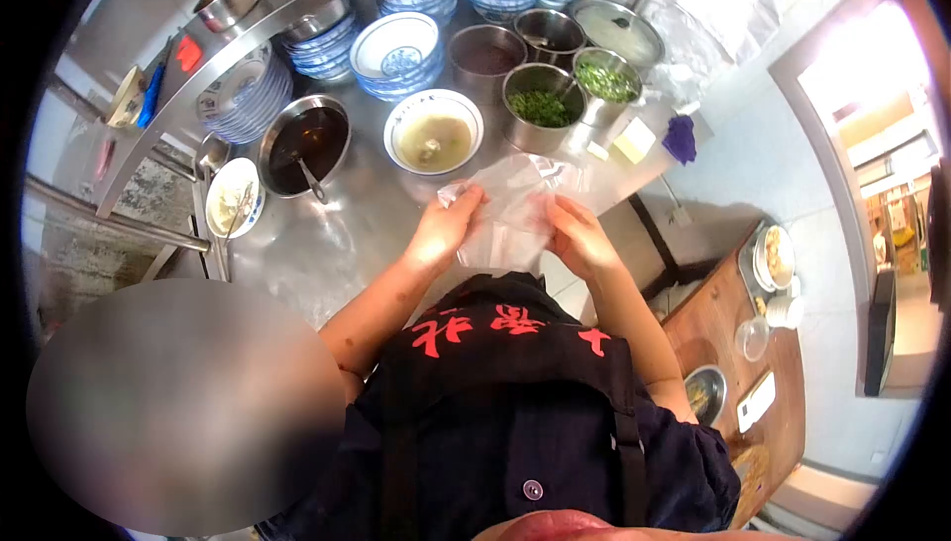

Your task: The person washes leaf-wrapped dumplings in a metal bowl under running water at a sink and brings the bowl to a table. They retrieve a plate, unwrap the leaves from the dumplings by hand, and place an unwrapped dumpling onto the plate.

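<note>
Between my two hands is a clear plastic bag [510, 209], held just in front of my apron at the counter's edge. My left hand [448, 226] pinches the bag's left side with its fingers closed. On the other side, my right hand [578, 234] grips the bag with thumb and fingers together. Beyond the bag, a white bowl with a blue rim [433, 132] holds pale soup with something whitish in it. Steel pots of chopped greens [540, 107] [606, 83] stand behind my right hand.
At the left are a steel bowl of dark sauce [307, 145] with a ladle and a small bowl [236, 199]. Stacked blue-and-white bowls [398, 54] line the back under a metal shelf [297, 8]. A wooden table [708, 343] with dishes and a phone stands at the right.
</note>
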`<control>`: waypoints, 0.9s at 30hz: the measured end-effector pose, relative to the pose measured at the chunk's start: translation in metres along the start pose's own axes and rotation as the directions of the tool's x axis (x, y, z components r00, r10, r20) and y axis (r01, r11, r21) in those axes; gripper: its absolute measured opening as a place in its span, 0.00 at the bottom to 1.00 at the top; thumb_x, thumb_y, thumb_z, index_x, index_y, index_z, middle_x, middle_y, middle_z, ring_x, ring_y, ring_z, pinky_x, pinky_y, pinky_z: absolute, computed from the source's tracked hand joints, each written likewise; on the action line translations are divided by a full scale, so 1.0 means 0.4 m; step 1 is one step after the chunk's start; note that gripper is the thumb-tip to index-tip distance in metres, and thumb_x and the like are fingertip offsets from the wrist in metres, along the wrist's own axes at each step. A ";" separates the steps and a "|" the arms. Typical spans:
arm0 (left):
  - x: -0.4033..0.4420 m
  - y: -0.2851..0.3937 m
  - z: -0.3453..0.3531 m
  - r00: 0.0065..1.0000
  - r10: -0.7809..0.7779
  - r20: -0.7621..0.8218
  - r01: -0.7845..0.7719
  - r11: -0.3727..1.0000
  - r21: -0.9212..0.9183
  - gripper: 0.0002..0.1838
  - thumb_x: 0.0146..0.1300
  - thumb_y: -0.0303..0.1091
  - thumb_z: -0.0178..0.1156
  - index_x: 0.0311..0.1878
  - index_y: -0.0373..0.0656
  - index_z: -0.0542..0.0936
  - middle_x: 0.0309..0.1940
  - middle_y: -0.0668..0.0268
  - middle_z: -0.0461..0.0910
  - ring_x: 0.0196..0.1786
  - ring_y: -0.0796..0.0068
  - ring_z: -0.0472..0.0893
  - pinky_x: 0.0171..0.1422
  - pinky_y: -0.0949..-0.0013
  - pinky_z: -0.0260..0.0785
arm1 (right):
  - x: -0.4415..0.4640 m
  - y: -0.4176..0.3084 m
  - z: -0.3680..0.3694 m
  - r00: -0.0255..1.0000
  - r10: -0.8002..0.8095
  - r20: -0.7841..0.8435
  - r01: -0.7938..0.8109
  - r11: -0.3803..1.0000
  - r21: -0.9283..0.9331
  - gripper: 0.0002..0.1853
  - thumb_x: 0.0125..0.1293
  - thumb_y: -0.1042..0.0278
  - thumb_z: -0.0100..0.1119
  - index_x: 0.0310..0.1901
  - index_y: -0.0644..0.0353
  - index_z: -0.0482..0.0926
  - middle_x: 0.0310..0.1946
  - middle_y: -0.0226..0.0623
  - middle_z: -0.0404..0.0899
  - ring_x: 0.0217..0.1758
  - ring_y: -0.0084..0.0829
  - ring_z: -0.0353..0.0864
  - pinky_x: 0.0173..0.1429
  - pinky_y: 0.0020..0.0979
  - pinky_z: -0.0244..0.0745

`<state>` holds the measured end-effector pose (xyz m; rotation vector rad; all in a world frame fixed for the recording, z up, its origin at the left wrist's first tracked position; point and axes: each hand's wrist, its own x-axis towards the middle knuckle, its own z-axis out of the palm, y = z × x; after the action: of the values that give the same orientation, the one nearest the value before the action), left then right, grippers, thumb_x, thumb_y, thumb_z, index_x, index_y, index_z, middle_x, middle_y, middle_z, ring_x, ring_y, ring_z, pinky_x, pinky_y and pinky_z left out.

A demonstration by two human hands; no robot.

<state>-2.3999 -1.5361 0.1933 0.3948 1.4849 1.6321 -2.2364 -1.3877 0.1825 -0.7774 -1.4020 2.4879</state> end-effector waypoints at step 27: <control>-0.084 -0.090 0.068 0.953 -0.032 0.300 0.030 0.999 0.013 0.12 0.60 0.30 0.60 0.46 0.39 0.75 0.37 0.68 0.76 0.40 0.78 0.75 0.45 0.72 0.68 | -0.123 0.052 0.108 0.811 -0.584 0.030 0.359 0.455 -0.815 0.08 0.53 0.66 0.62 0.30 0.58 0.74 0.28 0.39 0.77 0.31 0.34 0.78 0.37 0.33 0.73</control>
<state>-2.3474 -1.5472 0.1772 0.5940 1.2616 1.4672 -2.2154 -1.4506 0.2005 -0.6405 -2.2484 1.1924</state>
